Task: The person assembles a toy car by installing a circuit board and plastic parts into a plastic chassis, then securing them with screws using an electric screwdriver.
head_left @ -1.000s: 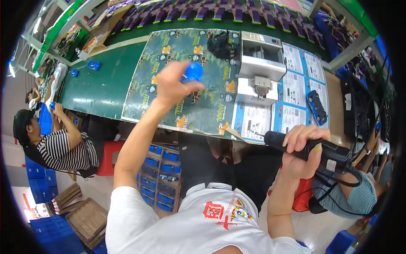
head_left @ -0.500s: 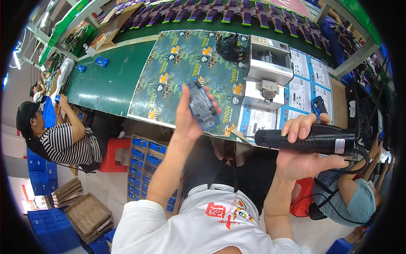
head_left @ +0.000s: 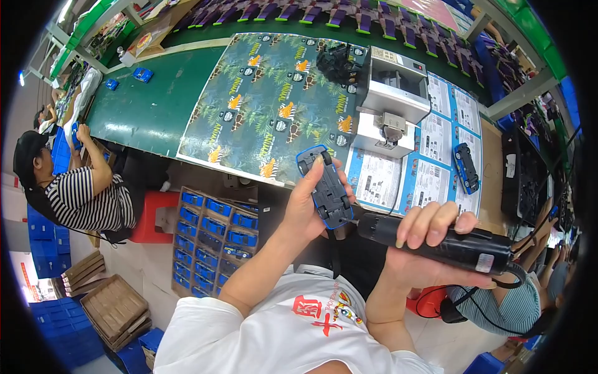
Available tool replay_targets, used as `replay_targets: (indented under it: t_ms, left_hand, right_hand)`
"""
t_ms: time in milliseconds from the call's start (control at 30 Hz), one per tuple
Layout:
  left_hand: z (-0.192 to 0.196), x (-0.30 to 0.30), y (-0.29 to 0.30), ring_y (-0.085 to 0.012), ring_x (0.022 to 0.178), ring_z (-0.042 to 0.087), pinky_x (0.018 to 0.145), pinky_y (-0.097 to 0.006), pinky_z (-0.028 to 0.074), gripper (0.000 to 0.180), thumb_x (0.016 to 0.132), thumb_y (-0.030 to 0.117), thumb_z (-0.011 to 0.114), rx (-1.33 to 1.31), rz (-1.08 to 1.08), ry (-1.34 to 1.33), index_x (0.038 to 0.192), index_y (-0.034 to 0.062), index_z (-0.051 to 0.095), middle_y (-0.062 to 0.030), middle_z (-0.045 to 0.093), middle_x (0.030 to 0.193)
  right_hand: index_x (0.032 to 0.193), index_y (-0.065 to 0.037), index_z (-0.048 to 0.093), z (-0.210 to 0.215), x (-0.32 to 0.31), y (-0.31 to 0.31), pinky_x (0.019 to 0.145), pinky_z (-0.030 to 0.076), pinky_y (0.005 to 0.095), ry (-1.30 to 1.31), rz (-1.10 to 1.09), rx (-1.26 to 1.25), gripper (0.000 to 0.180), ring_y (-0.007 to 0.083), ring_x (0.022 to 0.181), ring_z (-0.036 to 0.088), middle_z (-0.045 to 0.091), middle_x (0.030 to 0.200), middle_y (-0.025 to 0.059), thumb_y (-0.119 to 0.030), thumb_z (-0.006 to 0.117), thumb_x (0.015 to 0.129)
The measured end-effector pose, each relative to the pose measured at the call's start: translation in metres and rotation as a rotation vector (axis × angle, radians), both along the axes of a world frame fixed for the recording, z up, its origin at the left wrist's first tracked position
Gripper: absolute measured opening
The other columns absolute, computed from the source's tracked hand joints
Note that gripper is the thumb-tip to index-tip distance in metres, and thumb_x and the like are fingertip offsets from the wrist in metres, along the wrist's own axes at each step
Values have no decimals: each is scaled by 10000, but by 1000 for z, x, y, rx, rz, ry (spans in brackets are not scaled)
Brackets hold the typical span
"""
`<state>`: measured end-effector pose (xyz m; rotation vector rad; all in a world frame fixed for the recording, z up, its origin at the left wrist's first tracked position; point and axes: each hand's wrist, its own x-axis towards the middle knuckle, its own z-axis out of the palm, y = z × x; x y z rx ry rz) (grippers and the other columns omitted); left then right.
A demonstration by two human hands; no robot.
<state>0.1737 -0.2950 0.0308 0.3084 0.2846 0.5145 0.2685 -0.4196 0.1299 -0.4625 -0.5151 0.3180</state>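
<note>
My left hand [head_left: 304, 206] grips a blue toy car [head_left: 329, 190] with its black underside turned up, thumb along one side and fingers on the other. In my right hand [head_left: 418, 267] lies a black corded electric screwdriver [head_left: 476, 250], fingers wrapped over its body. The driver's tip is at the near end of the car's underside; whether it touches a screw is too small to tell. Another blue car [head_left: 466, 168] rests underside up on the printed sheets to the right.
A silver metal machine [head_left: 398, 87] stands on the bench beside a heap of black parts [head_left: 339, 65]. Patterned sheet [head_left: 249, 112] covers the bench middle. Below the edge is a compartment tray [head_left: 215, 240] of blue cars. Co-workers sit left [head_left: 93, 187] and right [head_left: 498, 299].
The toy car has come down and nearer the screwdriver, its underside now squarely up. My right hand has brought the driver lower and left, its tip meeting the car's end.
</note>
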Motion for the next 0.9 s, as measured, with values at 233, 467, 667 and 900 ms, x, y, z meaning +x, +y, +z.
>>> replay_targets:
  t_ms: [233,467,667,900]
  left_hand:
    - [10,-2,-6,-226,848,644,779,-407,545,408,972,425,563,28,95,91,1165,66,541,-82,628,936]
    - [31,4,-18,-210,831,637,748,-388,545,369,973,385,581,174,219,154,1151,67,529,-76,614,923]
    - [38,9,-25,-207,810,633,733,-382,539,348,966,358,603,267,312,129,1136,64,527,-82,607,912]
    - [36,7,-24,-206,795,640,742,-379,536,346,955,350,621,243,200,160,1124,61,536,-78,611,904]
  right_hand:
    - [1048,-93,489,-11,-11,-2,457,462,331,-70,-28,-50,944,186,533,493,487,720,60,-931,478,614]
    - [1046,-93,444,-5,-25,-10,555,487,339,-179,-66,-153,856,197,628,530,504,799,60,-806,637,611]
    - [952,-107,405,-3,-29,-15,561,489,328,-254,-120,-159,744,176,630,542,500,781,37,-707,718,642]
    - [973,-99,419,-3,-29,-20,561,495,317,-303,-111,-177,756,173,635,550,502,771,36,-720,704,647]
